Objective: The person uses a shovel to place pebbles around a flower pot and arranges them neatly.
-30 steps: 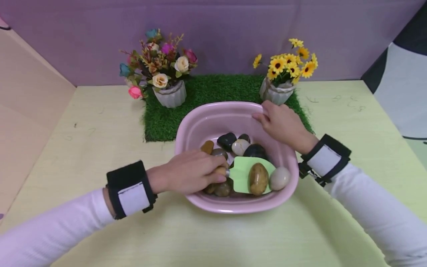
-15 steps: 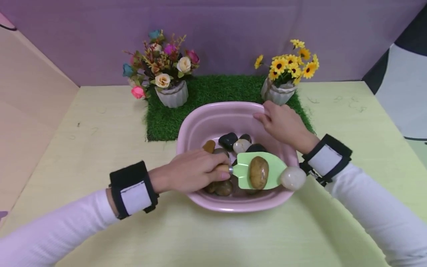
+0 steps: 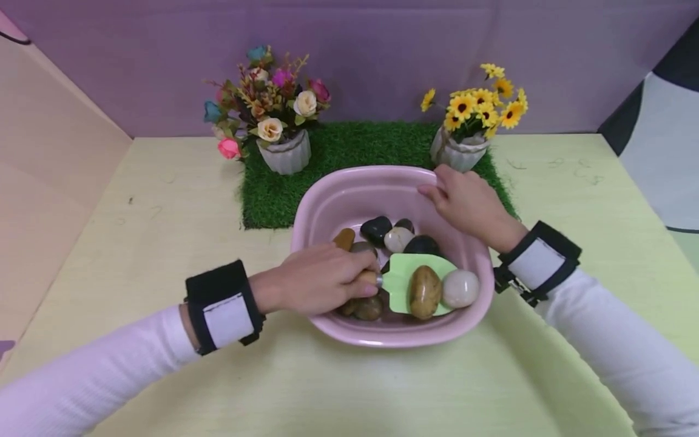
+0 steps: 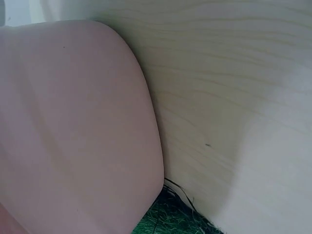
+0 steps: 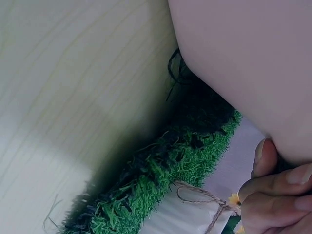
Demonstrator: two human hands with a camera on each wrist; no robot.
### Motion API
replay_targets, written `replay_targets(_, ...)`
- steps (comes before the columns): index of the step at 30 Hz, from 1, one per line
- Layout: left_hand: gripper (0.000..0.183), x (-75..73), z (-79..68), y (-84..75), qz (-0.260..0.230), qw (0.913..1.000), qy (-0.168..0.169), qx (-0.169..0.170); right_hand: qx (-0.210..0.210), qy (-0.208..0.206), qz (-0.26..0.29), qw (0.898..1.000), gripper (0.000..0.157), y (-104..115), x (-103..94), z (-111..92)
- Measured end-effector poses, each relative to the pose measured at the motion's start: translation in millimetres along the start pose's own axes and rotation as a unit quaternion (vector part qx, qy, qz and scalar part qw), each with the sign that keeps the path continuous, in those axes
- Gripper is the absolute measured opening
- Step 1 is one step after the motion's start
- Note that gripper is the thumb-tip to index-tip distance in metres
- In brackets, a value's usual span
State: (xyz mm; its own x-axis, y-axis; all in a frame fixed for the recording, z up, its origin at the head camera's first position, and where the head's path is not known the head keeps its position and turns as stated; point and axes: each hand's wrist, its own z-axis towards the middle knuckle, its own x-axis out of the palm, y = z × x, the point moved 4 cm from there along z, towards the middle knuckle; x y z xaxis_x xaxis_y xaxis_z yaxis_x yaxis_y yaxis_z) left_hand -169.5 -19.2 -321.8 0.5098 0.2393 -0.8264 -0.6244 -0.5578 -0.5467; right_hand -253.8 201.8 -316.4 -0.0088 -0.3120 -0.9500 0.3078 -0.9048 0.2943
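My left hand (image 3: pixel 322 279) grips the wooden handle (image 3: pixel 371 278) of a small trowel, whose light green blade (image 3: pixel 400 273) lies low inside a pink plastic basin (image 3: pixel 344 334). A brown oval stone (image 3: pixel 425 292) rests on the blade. At the blade's tip, by the basin's right wall, sits a whitish round stone (image 3: pixel 460 288). With curled fingers, my right hand (image 3: pixel 472 203) holds the basin's rim at its far right corner; its fingers (image 5: pixel 275 187) also show in the right wrist view. In the left wrist view only the basin's outer wall (image 4: pixel 83 126) shows, not the hand.
More stones lie in the basin: a black one (image 3: pixel 377 230), a white one (image 3: pixel 398 240) and several others, some hidden by my left hand. Behind stand two pots, one with mixed flowers (image 3: pixel 286 153), one with yellow flowers (image 3: pixel 460 153), on an artificial grass mat (image 3: pixel 267 200).
The trowel rose with the brown and whitish stones, the whitish one over the rim, then came back down into the basin. My right hand keeps its hold on the rim.
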Motion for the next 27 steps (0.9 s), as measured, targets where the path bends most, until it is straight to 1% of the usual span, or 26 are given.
replay_targets(7,0.015,-1.0,0.8,0.9,-0.012,0.9999,-0.007,-0.005,-0.004,-0.002,-0.002,1.0,0.029,-0.8,-0.6,-0.1)
replay_targets(14,0.018,-3.8,-0.3,-0.9,-0.033,0.999,-0.028,0.002,-0.004,-0.01,-0.003,1.0,0.03,-1.9,-1.2,-0.3)
replay_targets(19,0.021,-5.6,-2.3,-1.7,-0.039,0.9986,-0.037,0.004,-0.001,-0.008,0.0,1.0,0.029,-2.2,-0.2,-0.1)
replay_targets(27,0.023,-9.7,-5.4,-0.7,-0.053,0.9964,-0.06,0.027,-0.009,-0.015,-0.005,1.0,0.03,-0.5,-1.5,0.2)
